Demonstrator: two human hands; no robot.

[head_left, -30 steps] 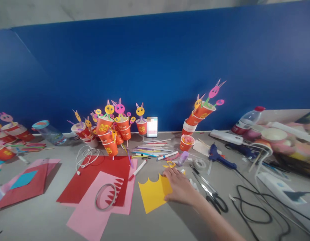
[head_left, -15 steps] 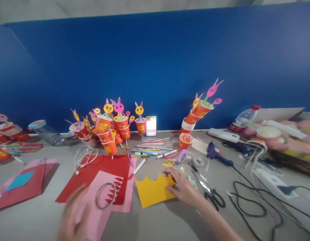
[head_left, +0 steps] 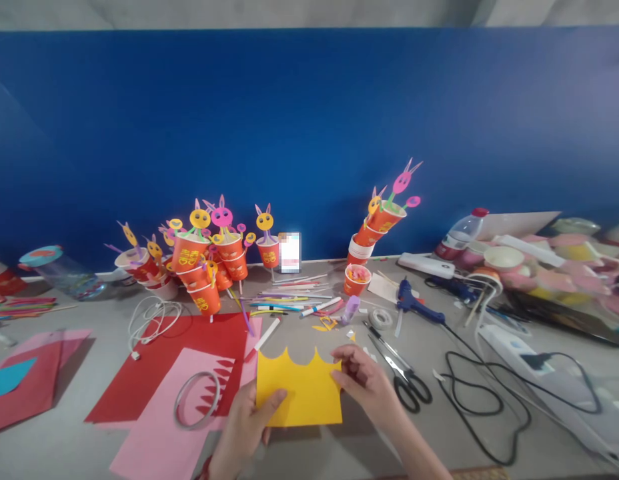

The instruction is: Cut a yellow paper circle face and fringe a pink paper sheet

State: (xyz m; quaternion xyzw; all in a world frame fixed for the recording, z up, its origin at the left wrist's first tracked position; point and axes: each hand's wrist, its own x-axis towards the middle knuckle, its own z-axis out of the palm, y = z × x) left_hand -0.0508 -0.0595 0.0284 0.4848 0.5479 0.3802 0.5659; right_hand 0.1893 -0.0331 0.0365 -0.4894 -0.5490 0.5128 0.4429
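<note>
The yellow paper sheet [head_left: 299, 393], its top edge a wavy, crown-like line, is held just left of the black-handled metal scissors [head_left: 404, 380]. The left hand [head_left: 244, 430] pinches its lower left corner with the thumb on the front, and the right hand [head_left: 367, 387] pinches its right edge between thumb and fingers. Judging by that scalloped edge, cutting the top looks done, while the sheet is flat, unrolled, unglued and bare of any drawing, so any joining or decorating seems left to do; its other three edges are straight and its face plain and uncreased.
</note>
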